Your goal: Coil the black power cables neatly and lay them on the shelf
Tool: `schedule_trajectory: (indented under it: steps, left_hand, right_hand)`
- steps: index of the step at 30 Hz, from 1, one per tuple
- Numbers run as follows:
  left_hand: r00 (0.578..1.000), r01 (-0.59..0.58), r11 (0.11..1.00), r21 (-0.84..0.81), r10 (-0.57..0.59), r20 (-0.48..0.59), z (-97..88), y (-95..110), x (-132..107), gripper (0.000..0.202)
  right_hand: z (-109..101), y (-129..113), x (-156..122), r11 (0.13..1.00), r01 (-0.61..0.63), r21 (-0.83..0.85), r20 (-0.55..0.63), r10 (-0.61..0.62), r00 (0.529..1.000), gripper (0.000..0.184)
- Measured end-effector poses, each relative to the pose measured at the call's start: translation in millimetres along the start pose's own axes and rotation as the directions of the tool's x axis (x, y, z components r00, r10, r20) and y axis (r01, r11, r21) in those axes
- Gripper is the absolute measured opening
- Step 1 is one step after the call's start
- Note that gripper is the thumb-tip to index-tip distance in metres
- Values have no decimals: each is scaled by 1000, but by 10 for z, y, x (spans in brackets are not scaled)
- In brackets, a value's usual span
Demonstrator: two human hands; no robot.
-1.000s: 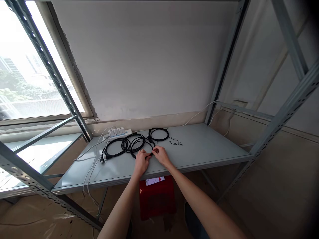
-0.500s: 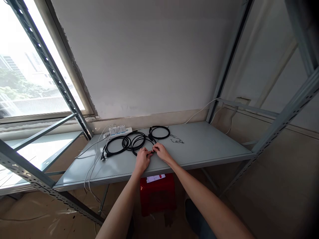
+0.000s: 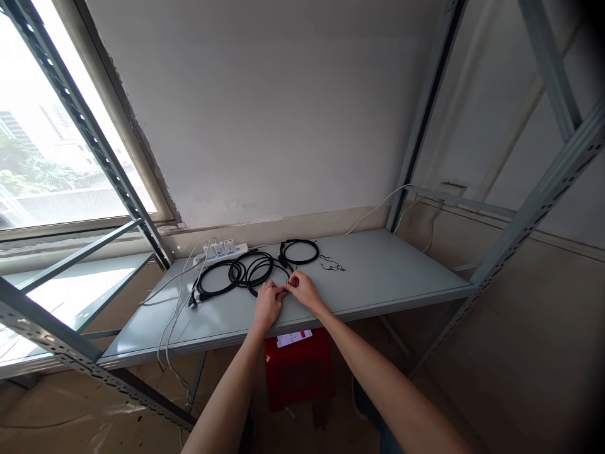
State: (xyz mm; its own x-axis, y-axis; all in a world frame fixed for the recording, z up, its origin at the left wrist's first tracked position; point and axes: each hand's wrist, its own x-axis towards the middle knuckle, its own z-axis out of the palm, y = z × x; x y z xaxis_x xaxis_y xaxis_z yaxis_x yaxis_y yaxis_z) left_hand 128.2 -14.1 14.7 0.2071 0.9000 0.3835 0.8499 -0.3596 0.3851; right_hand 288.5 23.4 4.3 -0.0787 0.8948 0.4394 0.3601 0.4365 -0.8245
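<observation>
Along the near edge of the grey shelf point(image 3: 378, 277), my left hand point(image 3: 268, 306) is closed over the front of a coiled black cable point(image 3: 255, 291), fingers bent against it. My right hand point(image 3: 304, 291) pinches at the same coil, its thumb and forefinger meeting my left fingertips. A thin black tie shows faintly by the right fingertips; the grip itself is partly hidden. Overlapping black cable coils point(image 3: 215, 294) lie to the left, a plug point(image 3: 193, 302) at their near end. Another coil point(image 3: 302, 262) rests behind my right hand, and loose thin black ties point(image 3: 333, 267) lie to its right.
A white power strip point(image 3: 222, 251) with adapters stands by the back wall. White cords point(image 3: 171, 328) hang over the front edge at left. Metal uprights point(image 3: 515, 227) frame the shelf. Below is a red stool point(image 3: 300, 372) with a phone point(image 3: 293, 338) on it.
My right hand has turned slightly, its fingers now raised and curled with the fingertips closer to my left hand. The whole view has shifted a little; the coils stay in place.
</observation>
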Motion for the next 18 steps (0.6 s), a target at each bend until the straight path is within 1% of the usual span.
schedule_trajectory:
  steps: [5, 10, 12, 15, 18]
  left_hand:
    - [1000, 2, 1000, -3, -2, 2, 7, -6, 3, 28]
    - [1000, 1, 1000, 3, -1, 3, -2, 4, 4, 26]
    - [1000, 0, 1000, 4, 0, 1, -8, 10, 2, 26]
    - [1000, 10, 1000, -1, -10, -1, -17, 20, -3, 27]
    - [1000, 14, 1000, -5, -14, 1, -18, 21, -6, 27]
  right_hand:
    - [-3, 19, -4, 1000, -9, -8, -33, 9, 999, 27]
    - [0, 5, -7, 998, 6, -56, -50, -8, 999, 23]
    - [2, 11, -1, 999, 9, -45, -34, -10, 999, 22]
    - [4, 20, 12, 1000, -21, 6, -14, 21, 1000, 20]
    - [-3, 3, 17, 999, -40, 10, -25, 40, 999, 18]
